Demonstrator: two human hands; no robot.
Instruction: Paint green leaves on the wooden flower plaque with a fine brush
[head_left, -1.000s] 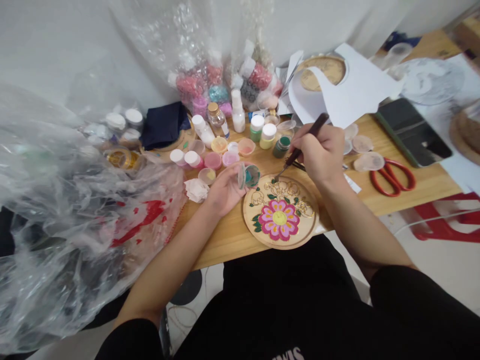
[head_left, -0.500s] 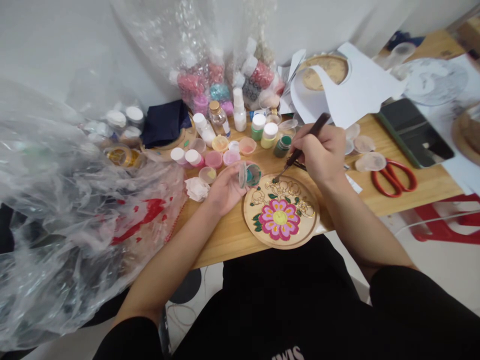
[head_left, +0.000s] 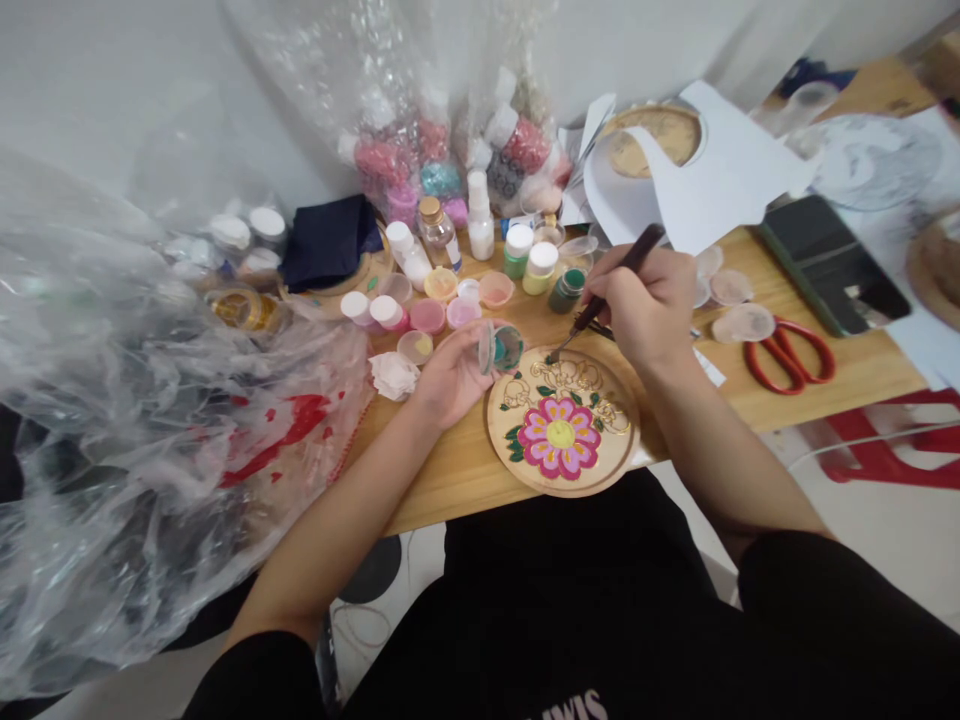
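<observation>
My right hand (head_left: 651, 305) is closed around a dark-handled tool (head_left: 628, 262), slim like a paintbrush. Its thin tip touches or nearly touches a small green leaf at the top of a round wooden plate (head_left: 559, 482). A pink flower (head_left: 561, 438) with a yellow centre fills the lower part of the plate, with gold outlines and green leaves above it. At the plate's upper left edge, my left hand (head_left: 452, 382) grips a small clear cup (head_left: 501, 347) with green paint inside, tilted toward the plate. An opened jar of dark green paint (head_left: 567, 290) stands behind the plate.
Small paint cups (head_left: 428, 317), white-capped bottles (head_left: 409, 254) and a crumpled tissue (head_left: 394, 375) crowd the table behind my left hand. Red-handled scissors (head_left: 789, 358) and a phone (head_left: 832, 264) lie to the right. Plastic sheeting (head_left: 150, 430) covers the left side.
Almost nothing differs. The view has shifted very slightly; both hands keep their grips, and the tool's tip stays at the same leaf.
</observation>
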